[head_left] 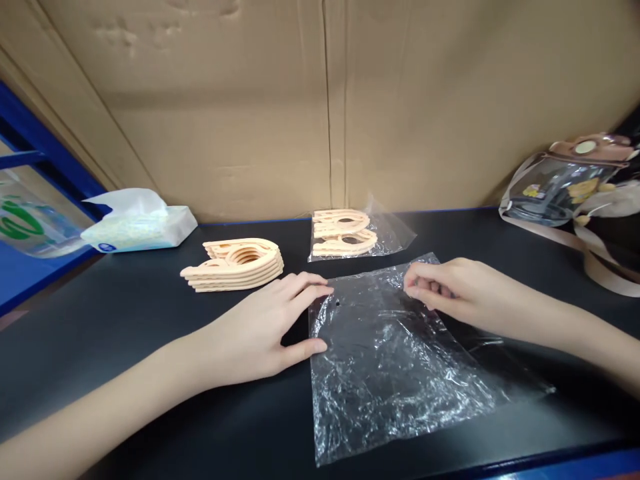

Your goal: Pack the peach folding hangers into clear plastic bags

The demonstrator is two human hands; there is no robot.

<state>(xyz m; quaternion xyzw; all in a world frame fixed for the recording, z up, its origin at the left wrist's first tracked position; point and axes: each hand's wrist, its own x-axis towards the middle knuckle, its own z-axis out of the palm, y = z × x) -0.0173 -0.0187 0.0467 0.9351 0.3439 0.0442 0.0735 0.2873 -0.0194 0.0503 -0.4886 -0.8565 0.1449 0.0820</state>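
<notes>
A clear plastic bag (395, 360) lies flat and crinkled on the black tabletop in front of me. My left hand (280, 320) rests at its left edge, fingers apart, with the fingertips and thumb touching the film. At the bag's upper right, my right hand (445, 287) is closed in a pinch on the film. Beyond my left hand sits a stack of several peach plastic folding hangers (235, 267). Farther back, more folded hangers (343, 233) lie in or on another clear bag (395, 230).
A tissue pack (140, 227) stands at the back left, near a blue metal frame (30, 150). On the right is a clear bottle (555, 187) with a brown lid and a strap (555, 237). A cardboard wall (240, 113) closes off the back of the table (125, 320).
</notes>
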